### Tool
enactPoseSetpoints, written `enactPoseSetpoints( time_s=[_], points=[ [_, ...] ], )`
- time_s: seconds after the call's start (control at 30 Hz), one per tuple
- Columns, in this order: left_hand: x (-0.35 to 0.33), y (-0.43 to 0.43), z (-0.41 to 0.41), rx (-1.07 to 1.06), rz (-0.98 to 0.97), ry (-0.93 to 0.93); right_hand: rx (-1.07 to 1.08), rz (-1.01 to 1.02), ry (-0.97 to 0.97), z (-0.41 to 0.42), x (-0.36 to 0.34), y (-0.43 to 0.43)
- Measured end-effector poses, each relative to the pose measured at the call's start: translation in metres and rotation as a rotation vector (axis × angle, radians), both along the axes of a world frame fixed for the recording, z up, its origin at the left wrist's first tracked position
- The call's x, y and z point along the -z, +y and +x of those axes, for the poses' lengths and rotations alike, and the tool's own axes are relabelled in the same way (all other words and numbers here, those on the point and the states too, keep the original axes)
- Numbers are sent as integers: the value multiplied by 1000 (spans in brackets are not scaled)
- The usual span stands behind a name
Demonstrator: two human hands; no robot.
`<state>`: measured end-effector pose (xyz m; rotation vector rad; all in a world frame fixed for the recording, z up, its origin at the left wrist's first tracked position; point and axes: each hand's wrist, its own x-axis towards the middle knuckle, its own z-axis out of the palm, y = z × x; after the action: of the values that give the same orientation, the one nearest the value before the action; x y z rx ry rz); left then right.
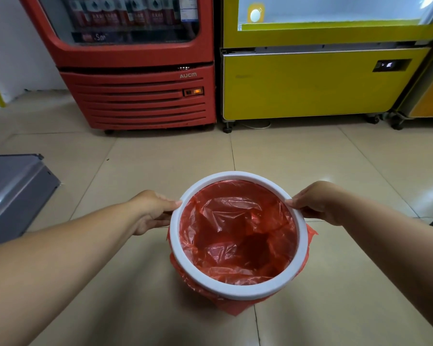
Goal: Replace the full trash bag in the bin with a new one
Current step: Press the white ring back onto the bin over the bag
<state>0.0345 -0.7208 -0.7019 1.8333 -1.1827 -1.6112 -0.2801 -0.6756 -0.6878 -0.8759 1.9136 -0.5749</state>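
On the floor [140,176] in front of the red cooler [140,96], the left hand [151,212] and right hand [319,202] each have a closed grip on opposite sides of the white ring [238,290] over the red bag [238,236].

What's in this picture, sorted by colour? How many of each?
Red: 2, the trash bag and the drinks fridge
Yellow: 1, the cabinet
White: 1, the bin rim
Grey: 1, the panel
Total: 5
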Motion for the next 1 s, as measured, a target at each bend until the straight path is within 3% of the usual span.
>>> enactPoseSetpoints(
  time_s=[0.43,0.57,0.63,0.7,0.77,0.83,0.9,1.0],
  points=[
    [8,-18,-17,-59,-136,31,43,-122,117,-13,15,-23],
    [11,-25,-26,-62,-170,-10,-75,-198,354,-12,14,-23],
    [9,-26,-27,120,-337,-388,-226,-295,660,-2,6,-14],
    [-2,-15,-31,353,-655,-678,-485,-478,784,14,-7,4],
    [-18,2,-36,632,-876,-631,-870,-497,690,29,-18,27],
    [-28,23,-41,986,-843,-529,-1160,-304,555,39,-21,46],
    [-29,37,-47,1233,-682,-506,-1242,-175,501,40,-18,55],
    [-23,40,-52,1337,-554,-526,-1184,-121,460,38,-13,52]
  ],
)
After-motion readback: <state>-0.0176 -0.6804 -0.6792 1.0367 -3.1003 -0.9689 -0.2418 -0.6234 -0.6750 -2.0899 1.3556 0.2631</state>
